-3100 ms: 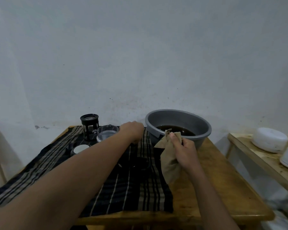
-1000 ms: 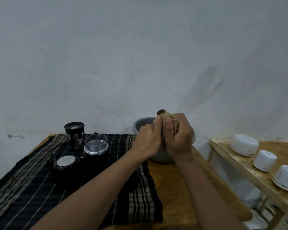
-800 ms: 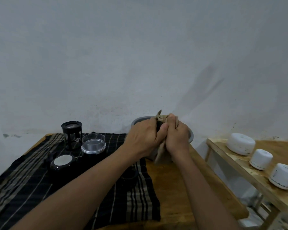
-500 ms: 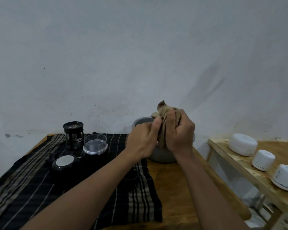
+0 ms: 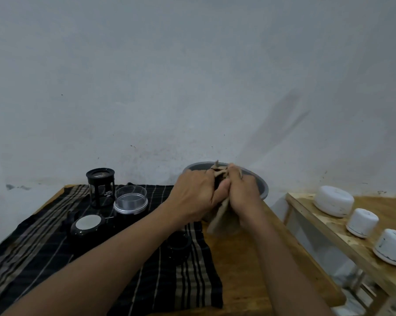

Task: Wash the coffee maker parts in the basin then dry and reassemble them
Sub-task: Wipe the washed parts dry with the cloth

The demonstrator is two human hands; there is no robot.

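The fingers of the right hand are curled tight round a tan cloth. The fingers of the left hand curl round the same bundle from the other side, thumb pressed against the right hand. Something dark shows between the two hands inside the cloth; what part it is cannot be told. The loose end of the cloth hangs below the hands.

The bundle is held in front of the grey basin, which stands at the back of the wooden desk. To the left, a dark striped towel covers the desk. On it stand a black press frame, a clear-topped black container, a round black lid with a pale top and a small dark piece.

To the right, three white pots sit on a second desk.
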